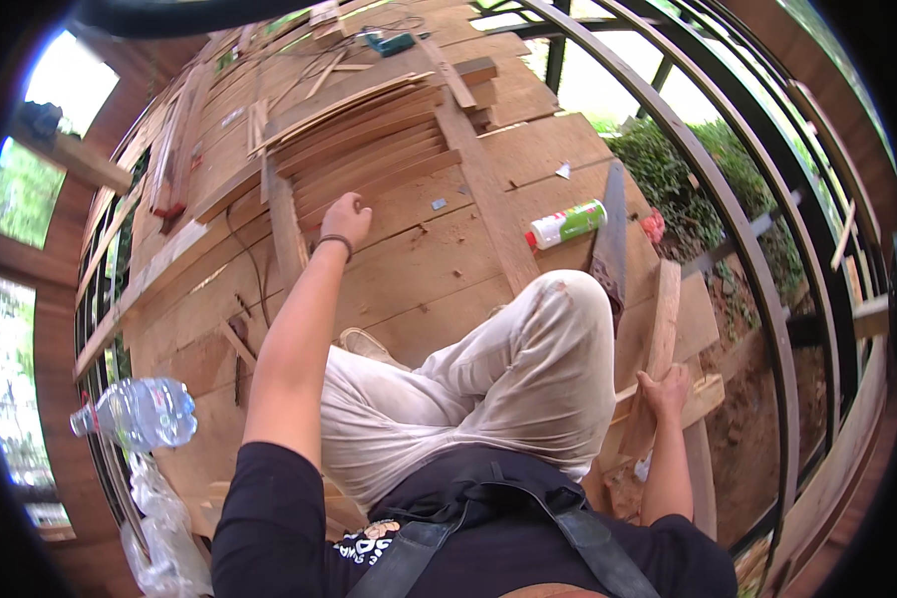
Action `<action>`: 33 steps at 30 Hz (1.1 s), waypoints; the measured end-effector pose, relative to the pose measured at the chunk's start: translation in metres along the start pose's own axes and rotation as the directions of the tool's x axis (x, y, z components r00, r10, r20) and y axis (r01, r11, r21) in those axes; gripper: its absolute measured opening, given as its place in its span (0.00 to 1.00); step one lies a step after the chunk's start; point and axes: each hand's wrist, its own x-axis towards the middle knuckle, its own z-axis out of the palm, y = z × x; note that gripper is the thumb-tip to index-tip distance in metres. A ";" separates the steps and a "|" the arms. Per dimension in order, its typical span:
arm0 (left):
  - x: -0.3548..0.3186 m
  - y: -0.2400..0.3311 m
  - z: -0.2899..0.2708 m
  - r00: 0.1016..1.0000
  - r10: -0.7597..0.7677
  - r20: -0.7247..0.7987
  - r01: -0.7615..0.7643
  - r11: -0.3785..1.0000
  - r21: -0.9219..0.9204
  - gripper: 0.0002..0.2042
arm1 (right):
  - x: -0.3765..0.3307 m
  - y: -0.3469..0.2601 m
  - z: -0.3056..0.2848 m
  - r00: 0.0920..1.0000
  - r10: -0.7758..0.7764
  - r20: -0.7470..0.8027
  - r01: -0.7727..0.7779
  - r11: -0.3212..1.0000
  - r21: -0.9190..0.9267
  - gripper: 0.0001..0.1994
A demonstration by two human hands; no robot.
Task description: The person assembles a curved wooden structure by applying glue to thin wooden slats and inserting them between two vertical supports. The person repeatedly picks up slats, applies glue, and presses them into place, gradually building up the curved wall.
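Note:
My left hand is held out in front of me with its fingers curled in. It hovers at the near edge of a row of thin wooden slats, and whether anything is between the fingers is hidden. The slats lie side by side across two wooden boards, one of them the long board on their right. Beside my right knee, my right hand is wrapped round a short wooden board. That board stands tilted next to other wood offcuts.
A hand saw and a white-green bottle with a red cap lie right of centre. At the far end rests a teal power tool with a cord. A clear water bottle is at left. Metal railing borders the plank floor on the right.

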 end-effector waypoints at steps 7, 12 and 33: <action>-0.001 -0.008 0.031 0.979 0.172 -0.107 -0.150 0.970 0.192 0.31 | 0.028 0.028 0.023 0.992 0.016 0.129 -0.069 0.906 0.417 0.34; 0.013 -0.003 0.038 0.976 0.206 -0.070 -0.188 0.961 0.205 0.36 | 0.013 -0.074 -0.094 0.955 -0.045 0.294 -0.273 0.257 0.927 0.31; 0.059 0.004 0.069 0.936 0.342 -0.082 -0.314 0.916 0.249 0.21 | 0.015 -0.377 -0.152 0.767 -0.565 0.304 0.170 0.637 0.752 0.38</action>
